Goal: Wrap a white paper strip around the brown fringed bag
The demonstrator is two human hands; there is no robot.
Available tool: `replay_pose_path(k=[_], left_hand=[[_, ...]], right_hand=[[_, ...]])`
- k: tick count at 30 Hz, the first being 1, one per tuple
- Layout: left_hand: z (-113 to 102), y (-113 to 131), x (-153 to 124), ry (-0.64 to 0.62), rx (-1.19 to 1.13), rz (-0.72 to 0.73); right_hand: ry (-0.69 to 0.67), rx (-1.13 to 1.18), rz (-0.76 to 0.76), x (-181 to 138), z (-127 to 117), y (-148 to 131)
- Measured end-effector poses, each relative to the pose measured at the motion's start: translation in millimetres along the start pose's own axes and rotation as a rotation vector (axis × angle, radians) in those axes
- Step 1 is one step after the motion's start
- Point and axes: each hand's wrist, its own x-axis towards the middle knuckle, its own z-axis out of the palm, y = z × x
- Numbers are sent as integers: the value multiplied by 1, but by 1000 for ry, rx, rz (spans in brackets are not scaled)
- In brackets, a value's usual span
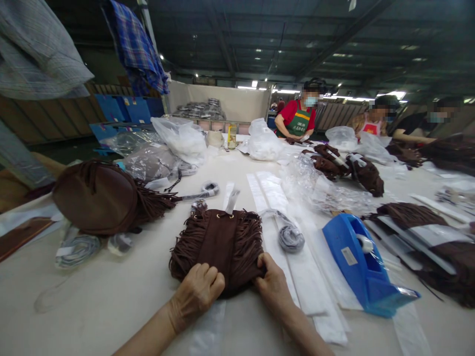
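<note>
- The pale worktable [92,306] spreads under and all around the fringed bag.
- A co-worker in a green apron [302,121] stands at the far side, beyond the fringed bag and to its right.
- White plastic sleeves [306,284] lie flat just right of the fringed bag.
- A round-faced brown bag [96,198], its fringe pointing right, rests to the left of the fringed bag.
- The dark brown fringed bag [218,242] lies on the worktable between the two hands, a smooth panel down its middle.
- A blue tape dispenser [371,289] sits right of the fringed bag, past the sleeves.
- The left hand [200,289] is clenched, knuckles up, on the fringed bag's lower edge; its fingertips are hidden.
- The right hand [273,282] pinches the fringed bag's lower right corner between thumb and fingers.
- A coiled grey strap [291,238] lies near the fringed bag's right side.
- Metal eyelets [231,216] line the fringed bag's top edge.
</note>
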Motion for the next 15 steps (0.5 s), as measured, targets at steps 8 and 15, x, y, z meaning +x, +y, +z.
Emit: replay_pose_path(k=[8, 15], left_hand=[[2, -1, 1, -8, 17, -9], [-5, -14, -11, -94, -131, 7]], right_hand=[[122, -405, -810, -2, 11, -24], [-26, -355, -825, 14, 7, -9]])
